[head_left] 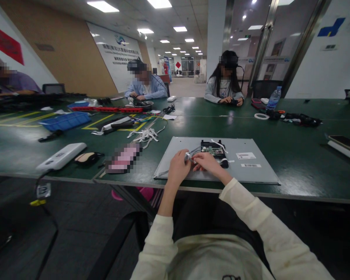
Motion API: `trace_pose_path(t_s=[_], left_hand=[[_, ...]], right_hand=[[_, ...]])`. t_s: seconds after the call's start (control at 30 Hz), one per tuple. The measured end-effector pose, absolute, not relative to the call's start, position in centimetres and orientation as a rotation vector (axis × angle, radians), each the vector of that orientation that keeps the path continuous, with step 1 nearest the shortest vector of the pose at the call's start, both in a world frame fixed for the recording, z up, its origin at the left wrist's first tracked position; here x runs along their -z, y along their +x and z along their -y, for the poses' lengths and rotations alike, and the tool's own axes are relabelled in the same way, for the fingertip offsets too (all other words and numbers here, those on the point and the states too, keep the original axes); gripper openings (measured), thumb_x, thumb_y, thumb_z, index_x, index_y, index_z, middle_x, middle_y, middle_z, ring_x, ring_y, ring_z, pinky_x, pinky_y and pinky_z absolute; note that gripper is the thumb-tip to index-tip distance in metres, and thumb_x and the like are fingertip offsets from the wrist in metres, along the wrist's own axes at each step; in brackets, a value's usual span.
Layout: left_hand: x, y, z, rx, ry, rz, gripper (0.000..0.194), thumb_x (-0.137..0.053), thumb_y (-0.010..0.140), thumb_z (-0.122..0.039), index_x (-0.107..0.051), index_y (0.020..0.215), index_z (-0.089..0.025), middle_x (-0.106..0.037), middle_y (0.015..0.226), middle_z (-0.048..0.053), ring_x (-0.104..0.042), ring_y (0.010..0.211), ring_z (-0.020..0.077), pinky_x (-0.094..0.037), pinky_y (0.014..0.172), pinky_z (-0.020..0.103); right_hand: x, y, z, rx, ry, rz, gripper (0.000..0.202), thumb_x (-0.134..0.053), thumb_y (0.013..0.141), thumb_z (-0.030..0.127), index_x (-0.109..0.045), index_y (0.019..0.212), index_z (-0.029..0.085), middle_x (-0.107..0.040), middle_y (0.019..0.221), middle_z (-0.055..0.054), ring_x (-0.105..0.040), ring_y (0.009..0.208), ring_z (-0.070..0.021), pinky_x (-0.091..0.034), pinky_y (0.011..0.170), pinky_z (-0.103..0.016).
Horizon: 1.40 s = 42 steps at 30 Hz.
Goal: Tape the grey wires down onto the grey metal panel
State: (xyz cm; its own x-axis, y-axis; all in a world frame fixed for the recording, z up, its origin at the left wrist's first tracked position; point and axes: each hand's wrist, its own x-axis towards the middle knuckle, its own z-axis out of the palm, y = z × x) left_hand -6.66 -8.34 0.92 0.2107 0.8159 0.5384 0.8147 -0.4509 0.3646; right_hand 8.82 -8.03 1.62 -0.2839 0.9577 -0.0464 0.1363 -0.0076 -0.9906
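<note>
A flat grey metal panel point(259, 171) lies at the table's near edge, with barcode labels on its right part. On it sits a green circuit board point(211, 148) in a black frame, and grey cables point(196, 150) run from there toward my hands. My left hand point(178, 168) is closed around the cable, over the panel's left half. Just right of it, my right hand point(209, 163) pinches at the same cable, where a small white piece point(188, 155) shows between the fingertips. Whether that piece is tape or a connector I cannot tell. White strips lie by the board.
Left of the panel are a pink phone point(125, 158), a computer mouse point(89, 157), a white power strip point(62, 156), a heap of white strips point(146, 135) and a blue tray point(65, 121). A water bottle point(274, 98) and tape roll point(261, 116) stand far right. Several people work across the table.
</note>
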Motion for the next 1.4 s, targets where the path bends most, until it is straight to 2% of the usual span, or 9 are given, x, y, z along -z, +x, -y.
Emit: trace_pose_path(t_s=[0.13,0.3,0.67,0.83,0.97,1.03,1.17,1.4], left_hand=[[-0.8,-6.4,8.4,-0.892,2.465,-1.766,0.035,-0.042,0.090,-0.016,-0.054,0.123,-0.017,-0.066,0.114,0.010,-0.062,0.106,0.0219,-0.047,0.095,0.034],[-1.6,-5.8,8.7,-0.659,2.476,-1.928,0.032,-0.038,0.094,-0.021,-0.057,0.120,-0.019,-0.071,0.100,0.009,-0.066,0.093,0.0211,-0.047,0.085,0.031],[-3.2,-4.0,8.7,-0.487,2.374,-2.157,0.028,-0.043,0.093,-0.030,-0.064,0.109,-0.020,-0.072,0.092,0.011,-0.067,0.088,0.0241,-0.045,0.077,0.031],[-2.9,-4.1,8.4,-0.507,2.372,-2.163,0.023,-0.049,0.090,-0.029,-0.064,0.105,-0.021,-0.073,0.091,0.010,-0.068,0.088,0.0247,-0.044,0.074,0.030],[-2.9,-4.2,8.6,-0.526,2.357,-2.149,0.025,-0.048,0.090,-0.027,-0.064,0.108,-0.022,-0.073,0.095,0.010,-0.068,0.092,0.0250,-0.043,0.076,0.031],[-2.8,-4.2,8.7,-0.535,2.355,-2.138,0.027,-0.047,0.091,-0.026,-0.063,0.113,-0.022,-0.073,0.098,0.011,-0.067,0.096,0.0250,-0.043,0.079,0.031],[-2.7,-4.3,8.9,-0.557,2.371,-2.137,0.032,-0.048,0.091,-0.025,-0.060,0.120,-0.021,-0.072,0.102,0.012,-0.066,0.100,0.0254,-0.043,0.082,0.033],[-2.6,-4.6,9.0,-0.548,2.381,-2.090,0.033,-0.051,0.090,-0.027,-0.058,0.122,-0.021,-0.069,0.115,0.011,-0.064,0.107,0.0231,-0.041,0.090,0.033]], right_hand=[[-1.5,8.8,8.0,-1.342,-1.206,1.544,0.018,-0.048,0.088,0.016,-0.061,0.099,0.012,-0.069,0.082,-0.005,-0.067,0.057,-0.0117,-0.043,0.042,-0.015],[-1.5,8.7,7.8,-1.304,-1.258,1.537,0.015,-0.051,0.088,0.019,-0.060,0.098,0.013,-0.068,0.075,-0.004,-0.067,0.055,-0.0133,-0.042,0.041,-0.016],[-1.9,8.2,7.9,-1.146,-1.341,1.609,0.009,-0.052,0.083,0.013,-0.055,0.091,0.017,-0.064,0.061,0.001,-0.058,0.042,-0.0097,-0.039,0.039,-0.017],[-1.6,8.0,7.9,-0.900,-1.409,1.757,0.011,-0.050,0.085,0.017,-0.058,0.093,0.017,-0.062,0.061,0.001,-0.057,0.045,-0.0111,-0.045,0.052,-0.022],[-1.8,7.6,8.0,-0.599,-1.513,1.873,0.012,-0.051,0.086,0.019,-0.061,0.092,0.016,-0.067,0.077,-0.007,-0.064,0.072,-0.0174,-0.046,0.071,-0.027],[-2.1,7.3,8.3,-0.519,-1.570,1.910,0.015,-0.049,0.088,0.021,-0.062,0.095,0.015,-0.068,0.085,-0.011,-0.064,0.082,-0.0204,-0.045,0.074,-0.029],[-2.4,7.2,9.5,-0.433,-1.639,1.954,0.021,-0.046,0.090,0.023,-0.061,0.103,0.015,-0.068,0.088,-0.012,-0.064,0.082,-0.0219,-0.043,0.072,-0.029],[-2.2,8.1,11.9,-0.420,-1.527,1.962,0.017,-0.048,0.092,0.025,-0.062,0.100,0.019,-0.067,0.079,-0.006,-0.062,0.074,-0.0176,-0.038,0.067,-0.024]])
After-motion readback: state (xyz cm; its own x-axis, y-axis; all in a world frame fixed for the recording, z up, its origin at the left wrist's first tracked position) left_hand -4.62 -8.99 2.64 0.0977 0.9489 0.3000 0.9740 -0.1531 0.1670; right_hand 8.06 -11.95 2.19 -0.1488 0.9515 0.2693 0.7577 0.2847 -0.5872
